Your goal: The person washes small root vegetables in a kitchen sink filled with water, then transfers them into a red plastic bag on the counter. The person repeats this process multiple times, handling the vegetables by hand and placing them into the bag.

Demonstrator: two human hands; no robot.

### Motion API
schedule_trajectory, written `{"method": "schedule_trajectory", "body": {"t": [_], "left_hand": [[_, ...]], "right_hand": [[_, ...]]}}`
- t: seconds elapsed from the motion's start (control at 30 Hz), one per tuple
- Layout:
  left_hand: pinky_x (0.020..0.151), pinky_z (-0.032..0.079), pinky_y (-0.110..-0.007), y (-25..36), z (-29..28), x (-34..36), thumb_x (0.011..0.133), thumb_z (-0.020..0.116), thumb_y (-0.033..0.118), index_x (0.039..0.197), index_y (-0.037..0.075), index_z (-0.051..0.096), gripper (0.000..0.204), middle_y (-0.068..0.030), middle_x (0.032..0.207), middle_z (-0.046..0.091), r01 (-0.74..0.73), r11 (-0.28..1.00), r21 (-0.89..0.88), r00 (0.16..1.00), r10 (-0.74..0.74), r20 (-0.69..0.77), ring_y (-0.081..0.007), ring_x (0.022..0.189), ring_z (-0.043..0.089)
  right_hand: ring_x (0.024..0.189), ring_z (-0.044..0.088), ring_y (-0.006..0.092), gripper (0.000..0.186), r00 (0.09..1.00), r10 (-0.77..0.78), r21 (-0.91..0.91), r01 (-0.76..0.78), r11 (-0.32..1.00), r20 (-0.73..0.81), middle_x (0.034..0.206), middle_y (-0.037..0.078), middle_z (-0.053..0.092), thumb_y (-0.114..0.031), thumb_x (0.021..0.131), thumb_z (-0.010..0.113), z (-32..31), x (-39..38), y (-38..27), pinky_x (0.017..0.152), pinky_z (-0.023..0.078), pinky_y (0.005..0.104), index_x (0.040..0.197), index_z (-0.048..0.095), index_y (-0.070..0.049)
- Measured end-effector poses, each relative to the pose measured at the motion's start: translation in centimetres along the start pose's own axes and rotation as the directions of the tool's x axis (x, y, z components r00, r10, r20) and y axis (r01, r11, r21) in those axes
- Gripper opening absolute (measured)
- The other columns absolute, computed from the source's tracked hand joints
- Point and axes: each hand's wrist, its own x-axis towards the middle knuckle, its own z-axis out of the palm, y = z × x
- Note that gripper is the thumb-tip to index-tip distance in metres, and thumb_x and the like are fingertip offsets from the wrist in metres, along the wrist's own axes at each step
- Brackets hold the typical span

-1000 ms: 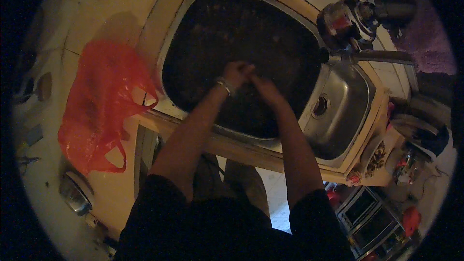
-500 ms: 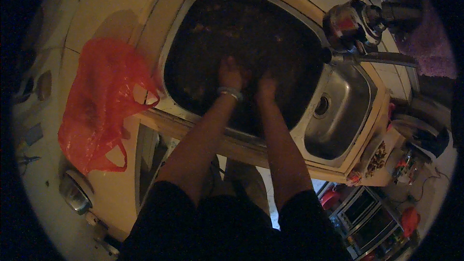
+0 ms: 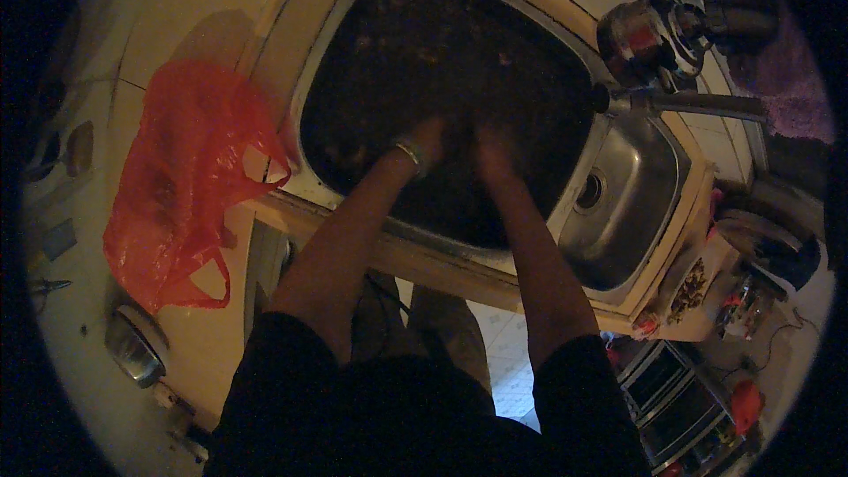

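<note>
Both hands reach into a large metal sink (image 3: pixel 309 192) filled with something very dark, a few dull reddish-brown spots showing in it. Whether this dark content (image 3: pixel 424 62) is murky liquid or loose matter, I cannot tell. My left hand (image 3: pixel 429 137), with a pale band at its wrist, is near the middle; its fingers fade into the dark. Just to its right, my right hand (image 3: pixel 496 148) is smeared by motion, fingertips lost from sight. A small gap separates the two hands. Anything they might hold is hidden.
A red plastic bag (image 3: pixel 177 194) lies on the counter at left. Right of the big sink is a smaller steel basin (image 3: pixel 609 230) with a drain. A dark spout (image 3: pixel 680 104) and a shiny metal vessel (image 3: pixel 649 40) stand above it. A metal bowl (image 3: pixel 134 349) sits lower left.
My left hand has drawn back slightly toward me. My right hand and forearm have shifted a little to the right. Both hands stay inside the sink.
</note>
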Motion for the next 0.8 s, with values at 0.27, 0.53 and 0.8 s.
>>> {"method": "schedule_trajectory", "body": {"t": [0.27, 0.53, 0.8], "left_hand": [[0.075, 0.051, -0.046, 0.1, -5.1, -0.1, 0.082, 0.047, 0.011, 0.122, 0.008, 0.046, 0.040, -0.0225, 0.124, 0.045, 0.187, 0.939, 0.289, 0.848, -0.007, -0.529, -0.0369, 0.092, 0.059], [0.071, 0.052, -0.042, -2.6, -9.4, 0.2, 0.087, 0.046, 0.016, 0.117, 0.005, 0.050, 0.032, -0.0221, 0.108, 0.057, 0.326, 0.771, 0.547, 0.809, 0.072, -0.584, -0.0314, 0.086, 0.063], [0.091, 0.044, -0.040, -2.4, -5.4, -1.4, 0.077, 0.062, 0.026, 0.119, 0.003, 0.051, 0.049, -0.0213, 0.123, 0.051, 0.105, 0.994, -0.018, 0.989, -0.106, -0.106, -0.0322, 0.112, 0.051]], "right_hand": [[0.082, 0.062, 0.0348, 0.047, 0.807, 0.352, -0.215, -0.281, 0.935, 0.474, 0.101, 0.022, 0.061, -0.028, 0.086, 0.047, -1.4, 2.7, 1.7, 0.074, 0.050, 0.0445, 0.127, 0.044, -0.005], [0.084, 0.062, 0.0331, 0.055, 0.924, 0.316, -0.403, -0.211, 0.891, 0.214, 0.109, 0.017, 0.059, -0.024, 0.081, 0.055, -3.8, 2.4, 2.2, 0.069, 0.052, 0.0432, 0.129, 0.039, -0.003], [0.100, 0.056, 0.0375, 0.058, 0.762, 0.356, 0.087, -0.472, 0.877, 0.541, 0.130, 0.023, 0.040, -0.026, 0.082, 0.059, -0.3, 1.0, 0.6, 0.086, 0.047, 0.0433, 0.129, 0.036, -0.001]]}}
